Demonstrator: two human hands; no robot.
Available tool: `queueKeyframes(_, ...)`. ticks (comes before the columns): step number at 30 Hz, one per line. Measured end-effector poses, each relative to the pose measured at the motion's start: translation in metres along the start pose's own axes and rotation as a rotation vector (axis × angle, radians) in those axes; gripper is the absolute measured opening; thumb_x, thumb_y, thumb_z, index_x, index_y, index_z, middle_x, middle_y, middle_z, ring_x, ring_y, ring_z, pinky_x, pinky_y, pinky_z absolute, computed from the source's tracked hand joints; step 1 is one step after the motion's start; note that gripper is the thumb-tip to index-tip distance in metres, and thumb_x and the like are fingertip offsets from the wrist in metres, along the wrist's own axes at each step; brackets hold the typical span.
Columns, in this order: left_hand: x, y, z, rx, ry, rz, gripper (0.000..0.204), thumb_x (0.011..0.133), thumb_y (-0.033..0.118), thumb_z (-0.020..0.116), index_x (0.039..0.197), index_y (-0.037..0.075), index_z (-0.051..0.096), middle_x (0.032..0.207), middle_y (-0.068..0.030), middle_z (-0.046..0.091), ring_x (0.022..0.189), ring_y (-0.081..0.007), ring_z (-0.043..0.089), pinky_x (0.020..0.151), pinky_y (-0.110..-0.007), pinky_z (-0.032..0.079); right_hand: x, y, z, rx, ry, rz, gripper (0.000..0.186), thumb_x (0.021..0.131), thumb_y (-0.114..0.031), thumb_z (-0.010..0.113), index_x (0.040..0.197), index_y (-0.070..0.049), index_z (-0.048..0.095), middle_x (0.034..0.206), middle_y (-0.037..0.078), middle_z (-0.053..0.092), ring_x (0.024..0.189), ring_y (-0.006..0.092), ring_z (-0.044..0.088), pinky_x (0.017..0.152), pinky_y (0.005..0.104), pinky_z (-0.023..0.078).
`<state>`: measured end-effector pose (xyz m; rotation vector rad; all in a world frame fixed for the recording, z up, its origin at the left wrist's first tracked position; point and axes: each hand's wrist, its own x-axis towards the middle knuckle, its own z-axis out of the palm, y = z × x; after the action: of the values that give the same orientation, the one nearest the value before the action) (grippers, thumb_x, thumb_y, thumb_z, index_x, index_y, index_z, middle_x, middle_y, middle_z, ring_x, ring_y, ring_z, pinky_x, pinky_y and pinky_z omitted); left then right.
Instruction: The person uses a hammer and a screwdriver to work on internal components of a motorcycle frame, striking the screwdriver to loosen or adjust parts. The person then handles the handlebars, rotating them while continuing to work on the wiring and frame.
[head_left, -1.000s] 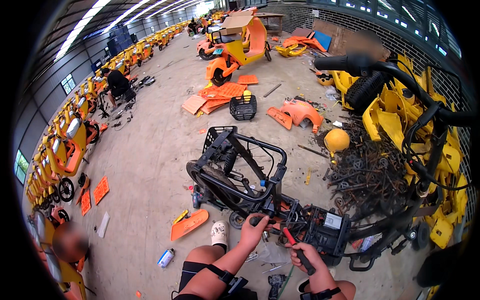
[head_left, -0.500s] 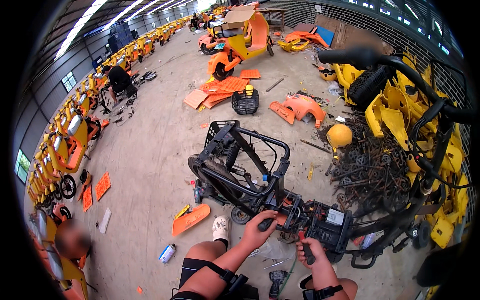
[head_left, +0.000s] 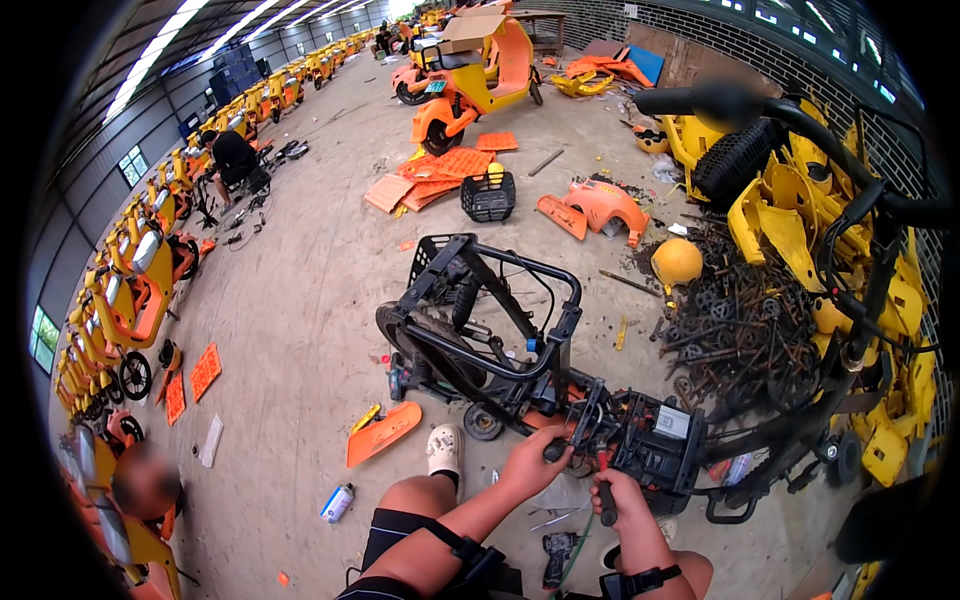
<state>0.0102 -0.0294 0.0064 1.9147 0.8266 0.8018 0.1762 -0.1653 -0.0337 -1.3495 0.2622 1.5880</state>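
red/blk handle – in rt grip

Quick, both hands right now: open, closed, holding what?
Left hand: closed around a black grip; what it belongs to is unclear.
Right hand: closed around a red-and-black handle.

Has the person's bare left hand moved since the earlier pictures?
Yes: the bare left hand has moved rightward, closer to the black rectangular box with a pale label.
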Motion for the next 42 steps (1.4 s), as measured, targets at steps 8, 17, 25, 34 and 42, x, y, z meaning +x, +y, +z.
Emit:
queueKeyframes(8, 0.0, 0.001, 0.017, -0.012, -0.121, 0.02, 0.043, 0.083, 0.009, 0.071, 0.124, 0.006, 0.059, 0.124, -0.0175, 0.063, 0.116, -0.0374, 0.061, 0.096, -0.04, 0.05, -0.006, 0.006, 0.009, 0.017, -0.062, -0.008, 0.017, 0.095, -0.021, 0.057, 0.1, -0.005, 0.051, 0.074, 0.008, 0.059, 0.056, 0.0189, 0.055, 0.049, 0.0345, 0.043)
queueKeyframes(17, 0.004, 0.002, 0.023, -0.027, -0.165, -0.001, 0.049, 0.081, 0.008, 0.069, 0.129, 0.006, 0.057, 0.125, -0.0185, 0.063, 0.117, -0.0388, 0.06, 0.097, -0.041, 0.05, -0.009, 0.006, 0.027, 0.027, -0.015, -0.028, 0.016, 0.095, -0.019, 0.055, 0.099, -0.004, 0.052, 0.076, 0.008, 0.059, 0.059, 0.0191, 0.055, 0.052, 0.0364, 0.045)
queueKeyframes(25, 0.008, 0.014, 0.022, -0.032, -0.108, -0.138, 0.044, 0.089, 0.014, 0.069, 0.13, 0.006, 0.057, 0.118, -0.0207, 0.066, 0.11, -0.0403, 0.064, 0.091, -0.042, 0.052, -0.016, 0.004, 0.04, 0.05, -0.035, -0.03, 0.016, 0.094, -0.019, 0.055, 0.095, -0.004, 0.054, 0.075, 0.007, 0.059, 0.058, 0.0191, 0.055, 0.051, 0.036, 0.045)
queueKeyframes(34, 0.019, 0.007, 0.017, -0.087, -0.01, -0.112, 0.037, 0.088, 0.011, 0.066, 0.124, 0.002, 0.058, 0.116, -0.0214, 0.065, 0.109, -0.0406, 0.063, 0.092, -0.042, 0.051, -0.014, 0.01, 0.042, 0.061, -0.016, -0.023, 0.016, 0.093, -0.019, 0.056, 0.095, -0.004, 0.054, 0.075, 0.008, 0.059, 0.057, 0.0186, 0.055, 0.05, 0.0333, 0.044)
queueKeyframes(42, 0.031, 0.01, 0.016, -0.133, 0.027, -0.074, 0.032, 0.092, 0.002, 0.065, 0.123, 0.002, 0.056, 0.12, -0.0131, 0.064, 0.114, -0.0231, 0.062, 0.099, -0.034, 0.047, -0.014, 0.012, 0.03, 0.085, 0.071, -0.05, 0.018, 0.093, -0.023, 0.058, 0.089, -0.005, 0.055, 0.074, 0.007, 0.059, 0.056, 0.016, 0.054, 0.048, 0.0305, 0.043)
